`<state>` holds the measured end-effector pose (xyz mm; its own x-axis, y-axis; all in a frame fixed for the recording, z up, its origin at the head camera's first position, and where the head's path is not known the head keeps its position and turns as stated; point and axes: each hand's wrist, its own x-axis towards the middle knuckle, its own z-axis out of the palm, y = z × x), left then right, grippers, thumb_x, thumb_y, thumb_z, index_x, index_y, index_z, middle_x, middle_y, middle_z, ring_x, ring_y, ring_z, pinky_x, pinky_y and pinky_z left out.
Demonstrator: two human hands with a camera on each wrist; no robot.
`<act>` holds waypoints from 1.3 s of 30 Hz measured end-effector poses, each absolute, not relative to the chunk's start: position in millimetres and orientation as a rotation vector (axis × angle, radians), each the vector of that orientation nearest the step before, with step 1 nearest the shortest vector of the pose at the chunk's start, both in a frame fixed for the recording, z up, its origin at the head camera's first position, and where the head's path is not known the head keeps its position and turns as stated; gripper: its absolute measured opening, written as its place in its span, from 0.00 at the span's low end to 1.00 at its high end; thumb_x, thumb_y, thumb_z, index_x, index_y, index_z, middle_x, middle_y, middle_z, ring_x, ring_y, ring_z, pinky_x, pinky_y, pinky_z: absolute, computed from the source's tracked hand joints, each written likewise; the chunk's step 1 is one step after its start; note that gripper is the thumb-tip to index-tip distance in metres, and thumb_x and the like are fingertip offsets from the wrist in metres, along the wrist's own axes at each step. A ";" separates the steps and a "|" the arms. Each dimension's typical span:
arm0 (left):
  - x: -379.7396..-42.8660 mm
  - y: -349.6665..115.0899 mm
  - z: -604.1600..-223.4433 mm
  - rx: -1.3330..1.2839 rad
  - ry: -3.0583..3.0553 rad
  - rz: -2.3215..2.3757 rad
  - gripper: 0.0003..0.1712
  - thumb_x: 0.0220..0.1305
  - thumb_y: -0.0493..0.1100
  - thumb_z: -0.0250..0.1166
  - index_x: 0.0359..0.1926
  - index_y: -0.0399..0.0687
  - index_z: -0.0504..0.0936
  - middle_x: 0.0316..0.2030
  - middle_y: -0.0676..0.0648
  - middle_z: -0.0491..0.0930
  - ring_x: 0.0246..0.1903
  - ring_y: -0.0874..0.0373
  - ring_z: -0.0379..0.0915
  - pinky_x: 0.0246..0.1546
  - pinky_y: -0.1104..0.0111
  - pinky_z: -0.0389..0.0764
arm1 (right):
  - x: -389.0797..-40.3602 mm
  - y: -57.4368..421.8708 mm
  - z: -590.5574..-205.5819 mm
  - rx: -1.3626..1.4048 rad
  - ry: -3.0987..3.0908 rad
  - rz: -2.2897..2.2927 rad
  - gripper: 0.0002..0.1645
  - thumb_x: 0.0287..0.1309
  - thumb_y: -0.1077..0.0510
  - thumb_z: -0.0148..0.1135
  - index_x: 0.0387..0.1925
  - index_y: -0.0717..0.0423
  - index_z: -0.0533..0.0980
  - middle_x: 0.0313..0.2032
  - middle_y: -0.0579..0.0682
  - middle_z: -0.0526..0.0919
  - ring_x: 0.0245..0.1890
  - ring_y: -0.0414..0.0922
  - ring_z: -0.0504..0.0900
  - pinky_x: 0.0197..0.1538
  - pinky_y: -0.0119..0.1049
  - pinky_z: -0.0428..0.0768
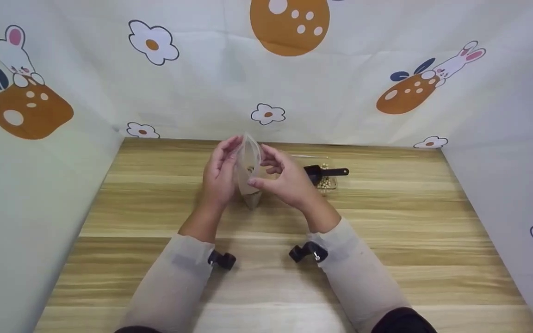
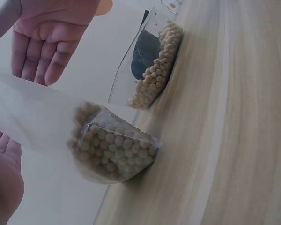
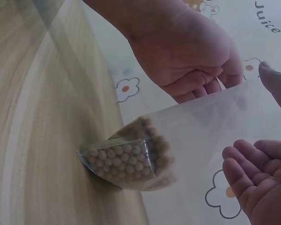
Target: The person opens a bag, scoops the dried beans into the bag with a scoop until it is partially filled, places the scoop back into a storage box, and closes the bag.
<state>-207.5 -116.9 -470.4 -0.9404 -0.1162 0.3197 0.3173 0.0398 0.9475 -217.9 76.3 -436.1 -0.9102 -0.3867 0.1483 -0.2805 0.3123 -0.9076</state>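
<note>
A clear pouch [image 1: 248, 185] with a frosted upper part stands on the table, its mouth spread apart. Round beige beads [image 2: 117, 147] fill its bottom, seen through the clear plastic in both wrist views. Along the pouch's left side lies my left hand [image 1: 219, 175], its fingers and thumb against the outside. My right hand [image 1: 289, 180] is at the right side, thumb at the near rim and fingers loosely bent beside the wall. In the left wrist view, the right hand's fingers [image 2: 44, 56] extend toward the pouch without gripping it.
Right of the pouch is a clear box [image 2: 124, 70] of similar beads, with a black scoop [image 1: 315, 173] lying in it. Behind the wooden table [image 1: 155, 194] hangs a printed curtain [image 1: 201, 92], with more fabric at both sides.
</note>
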 end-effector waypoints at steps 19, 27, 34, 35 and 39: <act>-253.1 -125.7 -464.0 -0.149 -1.986 -2.396 0.20 0.84 0.46 0.54 0.69 0.51 0.79 0.65 0.46 0.85 0.70 0.54 0.77 0.80 0.52 0.70 | -211.1 68.6 -438.6 -0.609 2.586 -1.577 0.53 0.53 0.46 0.84 0.77 0.53 0.70 0.60 0.52 0.85 0.56 0.51 0.87 0.66 0.51 0.86; -246.0 -132.4 -464.4 -0.097 -1.919 -2.395 0.18 0.84 0.43 0.56 0.67 0.44 0.79 0.68 0.40 0.80 0.68 0.55 0.76 0.78 0.57 0.74 | -213.3 73.3 -436.7 -0.619 2.528 -1.654 0.47 0.57 0.53 0.80 0.75 0.55 0.72 0.56 0.54 0.87 0.54 0.51 0.87 0.64 0.50 0.88; -235.8 -140.6 -465.4 -0.072 -1.858 -2.379 0.16 0.81 0.39 0.59 0.64 0.38 0.78 0.60 0.43 0.82 0.61 0.58 0.78 0.70 0.70 0.81 | -215.8 76.0 -435.9 -0.585 2.441 -1.776 0.41 0.58 0.59 0.78 0.73 0.58 0.74 0.56 0.57 0.87 0.52 0.49 0.88 0.61 0.41 0.89; -234.9 -141.8 -466.1 -0.070 -1.853 -2.374 0.16 0.81 0.39 0.60 0.63 0.37 0.78 0.58 0.45 0.82 0.60 0.58 0.78 0.67 0.71 0.82 | -216.1 76.2 -435.9 -0.575 2.431 -1.793 0.41 0.59 0.59 0.77 0.72 0.58 0.75 0.56 0.58 0.87 0.52 0.49 0.88 0.61 0.41 0.89; -230.6 -146.8 -468.9 -0.063 -1.853 -2.335 0.13 0.79 0.39 0.62 0.59 0.38 0.80 0.51 0.51 0.84 0.56 0.59 0.79 0.61 0.74 0.83 | -217.3 76.4 -437.1 -0.548 2.416 -1.852 0.35 0.62 0.60 0.76 0.70 0.59 0.77 0.57 0.59 0.88 0.54 0.50 0.89 0.63 0.39 0.89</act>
<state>-230.6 -146.8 -468.9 -0.9863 -0.0989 0.1321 0.1511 -0.2196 0.9638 -217.3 76.4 -437.1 -0.9361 -0.3057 0.1738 -0.2472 0.2207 -0.9435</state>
